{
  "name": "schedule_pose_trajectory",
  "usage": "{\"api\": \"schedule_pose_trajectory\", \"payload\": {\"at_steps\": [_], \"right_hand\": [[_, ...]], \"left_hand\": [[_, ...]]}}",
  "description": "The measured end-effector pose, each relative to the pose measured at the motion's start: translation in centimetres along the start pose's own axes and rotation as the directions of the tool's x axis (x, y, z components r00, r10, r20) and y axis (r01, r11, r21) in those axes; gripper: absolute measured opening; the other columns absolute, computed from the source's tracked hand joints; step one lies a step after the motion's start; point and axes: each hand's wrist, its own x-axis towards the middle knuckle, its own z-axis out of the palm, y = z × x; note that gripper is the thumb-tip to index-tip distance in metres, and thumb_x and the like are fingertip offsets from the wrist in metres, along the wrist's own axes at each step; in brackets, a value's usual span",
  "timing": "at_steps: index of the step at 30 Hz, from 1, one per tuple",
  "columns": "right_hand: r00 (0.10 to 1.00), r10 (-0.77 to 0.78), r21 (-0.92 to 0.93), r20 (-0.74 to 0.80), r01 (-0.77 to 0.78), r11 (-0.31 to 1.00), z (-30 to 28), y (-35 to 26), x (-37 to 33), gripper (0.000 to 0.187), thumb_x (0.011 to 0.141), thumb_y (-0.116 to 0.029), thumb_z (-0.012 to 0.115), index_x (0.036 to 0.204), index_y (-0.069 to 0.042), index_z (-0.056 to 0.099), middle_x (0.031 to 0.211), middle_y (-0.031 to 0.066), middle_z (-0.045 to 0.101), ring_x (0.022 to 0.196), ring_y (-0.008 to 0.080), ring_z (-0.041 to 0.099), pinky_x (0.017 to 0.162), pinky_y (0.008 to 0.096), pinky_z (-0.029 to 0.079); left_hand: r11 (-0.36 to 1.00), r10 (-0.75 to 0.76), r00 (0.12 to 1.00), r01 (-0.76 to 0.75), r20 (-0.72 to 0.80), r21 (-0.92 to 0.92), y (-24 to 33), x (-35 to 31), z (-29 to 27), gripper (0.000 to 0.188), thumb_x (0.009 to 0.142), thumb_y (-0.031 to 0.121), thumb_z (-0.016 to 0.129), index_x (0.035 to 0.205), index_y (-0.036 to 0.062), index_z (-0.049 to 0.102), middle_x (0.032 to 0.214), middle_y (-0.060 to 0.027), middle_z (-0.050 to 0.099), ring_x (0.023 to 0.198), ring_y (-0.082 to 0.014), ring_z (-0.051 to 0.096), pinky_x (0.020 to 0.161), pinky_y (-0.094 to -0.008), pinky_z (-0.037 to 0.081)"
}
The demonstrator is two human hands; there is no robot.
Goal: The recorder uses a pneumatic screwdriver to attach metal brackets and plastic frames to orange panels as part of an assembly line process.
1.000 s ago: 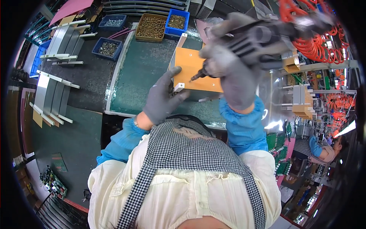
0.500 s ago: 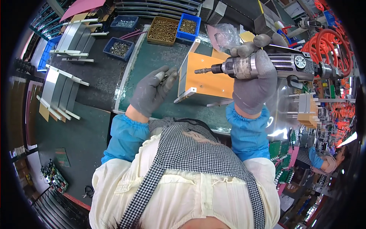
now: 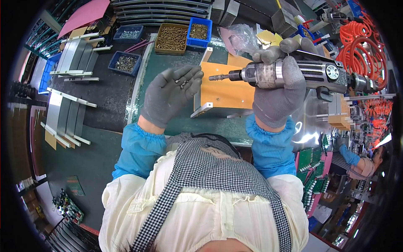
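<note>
- A boxy piece with a flat orange panel and white edge bars point(image 3: 229, 95) is set on the green-surfaced worktop point(image 3: 163, 63), between the two hands.
- A silver-and-black power driver point(image 3: 312, 74) is held sideways above it, its bit pointed left across the orange panel.
- The driver is gripped by the right hand point(image 3: 279, 98), in a grey glove, with fingers wrapped around the metal body.
- The left hand point(image 3: 168, 96), also grey-gloved, is turned palm up beside the piece, fingers spread and not clamped.
- A few small metal screws point(image 3: 183, 84) are carried loose on its fingers.
- Beyond the piece, a brown bin of brass-coloured screws point(image 3: 170, 51) is placed beside a bright blue plastic bin point(image 3: 199, 43), also filled with small fasteners.
- A crumpled clear plastic bag point(image 3: 244, 38) is seen right of these.
- Coiled orange-red hose point(image 3: 351, 30) is hung at the far right.
</note>
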Motion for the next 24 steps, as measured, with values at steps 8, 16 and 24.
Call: {"api": "schedule_pose_trajectory", "payload": {"at_steps": [8,16,24], "right_hand": [[0.999,-0.001,-0.013,-0.052,0.0,1.0,-0.5,-0.4,0.4,0.05,0.084,-0.005,0.056,0.132,-0.005,0.044,0.108,0.013,0.059,0.079,0.0227,0.067,0.067,0.0414,0.061],[0.991,-0.038,0.019,-0.127,0.041,0.999,-0.4,-1.2,0.5,0.047,0.083,-0.002,0.056,0.129,-0.006,0.045,0.108,0.0124,0.059,0.078,0.023,0.066,0.066,0.0423,0.061],[0.982,-0.066,-0.073,-0.177,0.054,0.996,-1.3,-2.3,0.6,0.048,0.083,-0.004,0.057,0.129,-0.006,0.045,0.108,0.0121,0.059,0.08,0.0224,0.066,0.067,0.0407,0.061]], "left_hand": [[0.974,-0.059,0.992,0.032,0.114,0.226,0.6,1.7,-3.4,0.043,0.101,0.009,0.037,0.137,-0.0119,0.029,0.126,-0.0272,0.052,0.105,-0.0268,0.063,0.084,-0.0252,0.059],[0.945,0.001,0.987,-0.054,0.161,0.324,-0.2,2.5,0.6,0.043,0.102,0.009,0.04,0.137,-0.0138,0.03,0.13,-0.0275,0.047,0.118,-0.0282,0.056,0.098,-0.0268,0.053],[0.905,-0.088,0.995,0.057,0.056,0.422,-0.7,2.6,1.3,0.045,0.1,0.007,0.043,0.138,-0.0124,0.03,0.128,-0.0271,0.051,0.118,-0.0337,0.058,0.096,-0.0288,0.055]]}}
